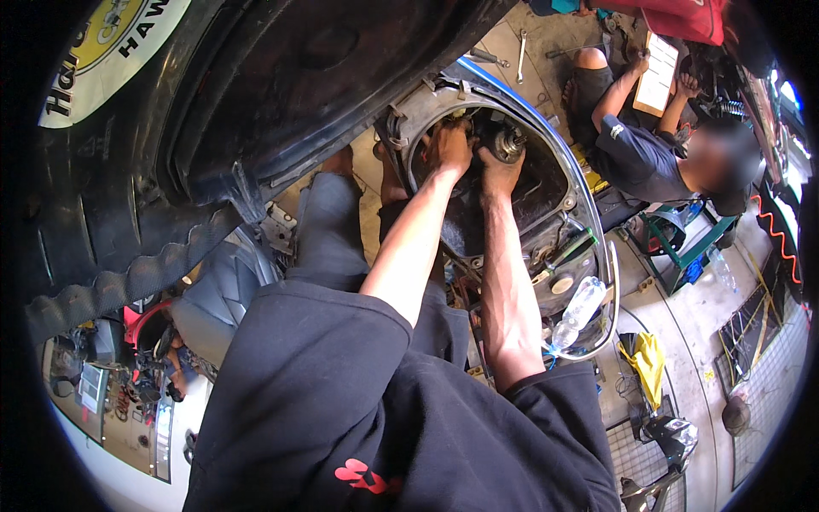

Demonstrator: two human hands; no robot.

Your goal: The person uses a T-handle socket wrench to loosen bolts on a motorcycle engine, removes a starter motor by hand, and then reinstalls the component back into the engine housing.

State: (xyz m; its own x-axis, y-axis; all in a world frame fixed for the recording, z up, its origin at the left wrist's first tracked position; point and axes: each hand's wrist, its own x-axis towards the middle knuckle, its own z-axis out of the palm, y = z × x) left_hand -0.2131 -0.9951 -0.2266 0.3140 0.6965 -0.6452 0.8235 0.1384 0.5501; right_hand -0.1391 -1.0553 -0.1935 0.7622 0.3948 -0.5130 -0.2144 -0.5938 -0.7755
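Observation:
Both my arms reach into the oval black opening (546,192) of a scooter body with blue trim. My right hand (502,175) is closed around a round, dark metal part (509,143) with a shiny ringed top, at the opening's right side. Just left of it, my left hand (450,147) is curled inside the opening near its far left rim. Its fingertips are partly hidden, and I cannot make out what they grip. A raised black seat or cover (281,94) leans over the left side.
A clear plastic bottle (584,300) and a green-handled tool (573,247) lie on the scooter's near right part. A co-worker (640,154) sits at the right with a clipboard (656,75). A wrench (522,55) lies on the floor. A yellow cloth (647,367) is at the lower right.

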